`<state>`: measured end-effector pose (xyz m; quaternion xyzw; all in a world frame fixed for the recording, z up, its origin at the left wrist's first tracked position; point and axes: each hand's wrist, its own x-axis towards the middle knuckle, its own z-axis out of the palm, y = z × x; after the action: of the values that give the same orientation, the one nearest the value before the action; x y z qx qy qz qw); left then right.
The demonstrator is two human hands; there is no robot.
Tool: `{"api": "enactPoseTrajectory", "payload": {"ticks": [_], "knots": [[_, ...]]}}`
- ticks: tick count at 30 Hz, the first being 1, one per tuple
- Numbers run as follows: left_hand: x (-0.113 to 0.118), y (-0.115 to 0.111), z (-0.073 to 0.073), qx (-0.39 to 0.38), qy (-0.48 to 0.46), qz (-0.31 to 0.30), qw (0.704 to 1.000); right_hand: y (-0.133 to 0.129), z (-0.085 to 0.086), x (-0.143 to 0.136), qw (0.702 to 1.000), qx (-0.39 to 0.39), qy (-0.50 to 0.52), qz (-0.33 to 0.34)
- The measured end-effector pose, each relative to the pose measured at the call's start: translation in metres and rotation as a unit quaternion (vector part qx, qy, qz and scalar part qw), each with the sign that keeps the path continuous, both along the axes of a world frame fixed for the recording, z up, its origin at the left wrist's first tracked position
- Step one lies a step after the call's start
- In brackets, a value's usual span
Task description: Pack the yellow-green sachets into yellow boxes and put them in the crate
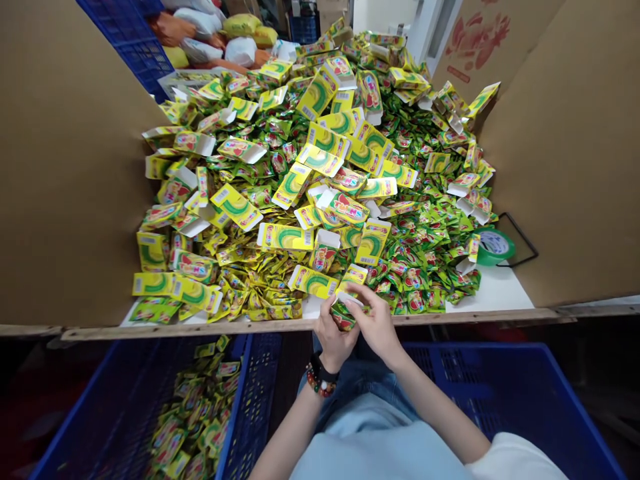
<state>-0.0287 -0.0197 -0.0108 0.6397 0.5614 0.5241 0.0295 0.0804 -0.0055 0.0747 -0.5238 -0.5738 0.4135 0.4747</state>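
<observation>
While the left hand grips the small box from its left side, the right hand pinches it near the white flap. From where I stand, the box sits between both sets of fingertips, at the middle of the near edge of the table, just before the piled boxes and packets.
</observation>
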Motion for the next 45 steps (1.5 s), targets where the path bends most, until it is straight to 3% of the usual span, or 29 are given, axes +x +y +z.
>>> {"api": "enactPoseTrajectory", "payload": {"ticks": [2, 4, 8, 13, 20, 28, 34, 40, 45], "knots": [[0.0, -0.001, 0.002, -0.011, -0.004, 0.004, 1.0, -0.005, 0.01, 0.005, 0.991, 0.094, -0.087, -0.028], [0.0, -0.002, 0.004, -0.015, -0.001, 0.005, 1.0, -0.008, 0.02, 0.011, 0.968, 0.147, -0.202, -0.005], [0.001, -0.004, 0.004, 0.009, 0.027, -0.009, 1.0, -0.005, 0.033, 0.018, 0.924, 0.103, -0.353, 0.104], [0.002, -0.004, 0.003, 0.044, 0.06, -0.027, 0.997, 0.01, 0.034, 0.023, 0.879, 0.055, -0.424, 0.211], [0.0, -0.001, 0.009, 0.019, 0.082, -0.041, 0.996, 0.014, 0.032, 0.032, 0.893, 0.061, -0.352, 0.273], [-0.001, -0.005, 0.011, 0.003, 0.072, -0.058, 0.996, 0.003, 0.016, 0.028, 0.919, -0.015, -0.317, 0.234], [0.001, -0.005, 0.01, 0.008, 0.074, -0.058, 0.996, 0.004, 0.016, 0.029, 0.911, -0.039, -0.344, 0.222], [-0.001, -0.004, 0.01, -0.002, 0.074, -0.066, 0.995, 0.011, 0.005, 0.032, 0.935, -0.077, -0.269, 0.219], [0.001, -0.004, 0.01, 0.002, 0.055, -0.068, 0.996, 0.013, 0.001, 0.036, 0.916, -0.051, -0.302, 0.26]]}}
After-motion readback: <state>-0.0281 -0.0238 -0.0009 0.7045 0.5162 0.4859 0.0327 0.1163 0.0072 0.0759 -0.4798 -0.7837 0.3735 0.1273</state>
